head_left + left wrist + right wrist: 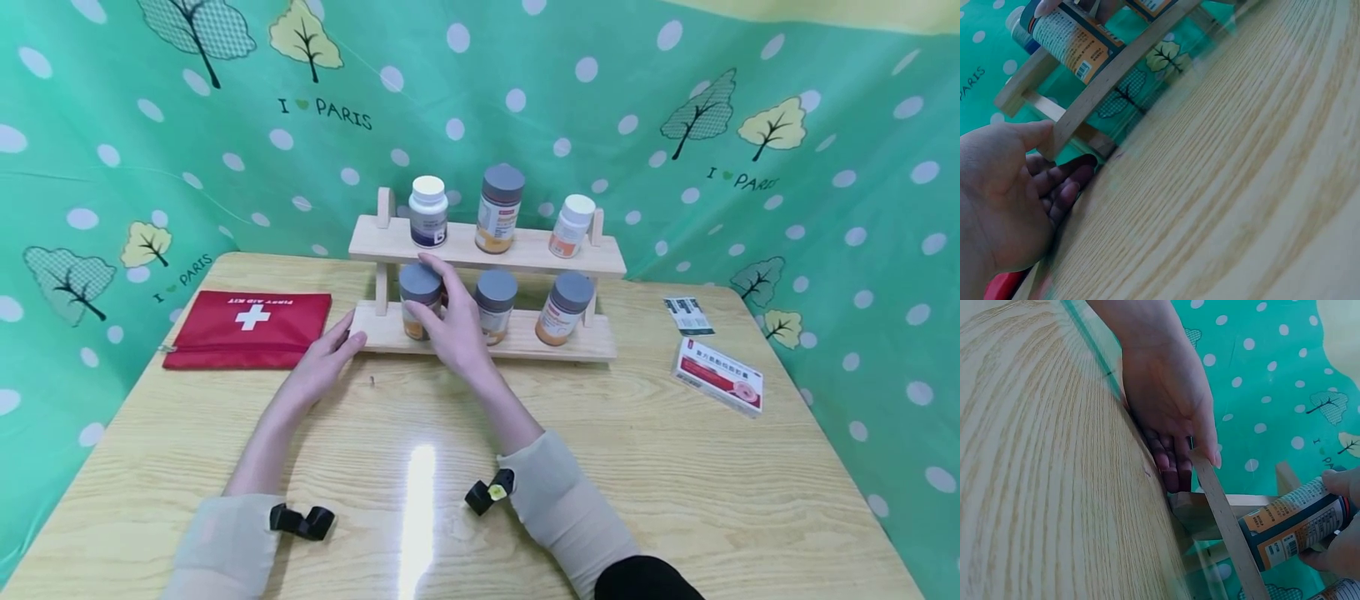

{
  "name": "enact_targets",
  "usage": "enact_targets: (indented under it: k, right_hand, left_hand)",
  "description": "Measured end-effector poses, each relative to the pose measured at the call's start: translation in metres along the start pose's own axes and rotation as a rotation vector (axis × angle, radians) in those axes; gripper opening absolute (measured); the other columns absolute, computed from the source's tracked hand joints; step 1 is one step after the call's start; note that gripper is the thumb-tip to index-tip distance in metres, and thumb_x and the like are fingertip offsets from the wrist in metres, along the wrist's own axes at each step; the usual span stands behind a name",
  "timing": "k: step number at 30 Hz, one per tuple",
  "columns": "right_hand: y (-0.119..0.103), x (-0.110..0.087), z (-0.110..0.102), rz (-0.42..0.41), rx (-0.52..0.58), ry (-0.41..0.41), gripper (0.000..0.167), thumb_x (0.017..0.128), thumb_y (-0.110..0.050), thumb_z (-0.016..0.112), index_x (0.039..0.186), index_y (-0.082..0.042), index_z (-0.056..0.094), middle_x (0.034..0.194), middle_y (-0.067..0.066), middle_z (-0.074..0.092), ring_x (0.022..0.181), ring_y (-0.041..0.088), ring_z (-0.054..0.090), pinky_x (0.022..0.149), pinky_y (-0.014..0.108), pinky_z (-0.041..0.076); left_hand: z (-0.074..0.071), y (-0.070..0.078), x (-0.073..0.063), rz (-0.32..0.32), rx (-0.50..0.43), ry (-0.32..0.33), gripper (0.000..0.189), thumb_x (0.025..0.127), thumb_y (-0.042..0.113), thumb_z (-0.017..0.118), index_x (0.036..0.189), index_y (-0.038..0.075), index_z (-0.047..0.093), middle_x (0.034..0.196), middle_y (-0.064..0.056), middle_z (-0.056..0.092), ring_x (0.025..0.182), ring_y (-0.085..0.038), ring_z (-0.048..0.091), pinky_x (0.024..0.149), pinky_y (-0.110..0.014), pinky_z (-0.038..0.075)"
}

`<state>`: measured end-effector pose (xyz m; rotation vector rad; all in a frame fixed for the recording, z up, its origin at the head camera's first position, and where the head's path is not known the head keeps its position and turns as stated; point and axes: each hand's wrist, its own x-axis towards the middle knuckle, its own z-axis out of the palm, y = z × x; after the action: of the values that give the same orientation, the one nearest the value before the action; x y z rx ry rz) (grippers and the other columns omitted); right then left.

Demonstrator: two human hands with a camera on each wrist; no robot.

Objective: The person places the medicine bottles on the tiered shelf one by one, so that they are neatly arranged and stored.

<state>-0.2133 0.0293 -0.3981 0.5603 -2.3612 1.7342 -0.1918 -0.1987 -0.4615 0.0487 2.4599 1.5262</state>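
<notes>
A two-tier wooden rack (480, 343) stands at the back of the table. My left hand (324, 360) holds the left end of its lower board, the thumb on the board's edge and the fingers below, as the left wrist view shows. My right hand (459, 325) grips a grey-capped pill bottle (420, 287) at the left of the lower tier. That bottle's orange and dark label (1294, 519) faces the right wrist camera. Beside it on the same tier are two more grey-capped bottles, a middle one (495, 302) and a right one (562, 310).
On the upper tier stand a white-capped bottle (429, 212), a grey-capped bottle (500, 208) and a small white bottle (572, 225). A red first aid pouch (247, 342) lies left of the rack. To the right lie a medicine box (718, 375) and a blister pack (687, 316).
</notes>
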Motion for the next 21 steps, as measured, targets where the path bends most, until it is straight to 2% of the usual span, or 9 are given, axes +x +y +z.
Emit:
enact_targets:
  k: [12, 21]
  right_hand:
    - [-0.0022, 0.0012, 0.0001, -0.006, 0.003, 0.01, 0.068, 0.096, -0.005, 0.071, 0.156, -0.019, 0.042, 0.151, 0.011, 0.053, 0.135, 0.027, 0.059, 0.114, 0.045, 0.049]
    - [-0.0066, -0.0033, -0.001, -0.015, -0.081, 0.027, 0.078, 0.091, -0.012, 0.078, 0.157, -0.023, 0.039, 0.155, 0.005, 0.047, 0.136, 0.02, 0.052, 0.112, 0.038, 0.05]
  left_hand:
    - [-0.0017, -0.0002, 0.0, -0.007, -0.006, -0.003, 0.077, 0.107, 0.054, 0.044, 0.167, 0.024, 0.007, 0.174, -0.013, 0.013, 0.162, -0.038, 0.012, 0.13, -0.061, 0.015]
    - [-0.0004, -0.0012, 0.0002, -0.003, 0.0, 0.004, 0.079, 0.106, 0.055, 0.045, 0.167, 0.021, 0.008, 0.174, -0.013, 0.014, 0.162, -0.036, 0.01, 0.131, -0.058, 0.014]
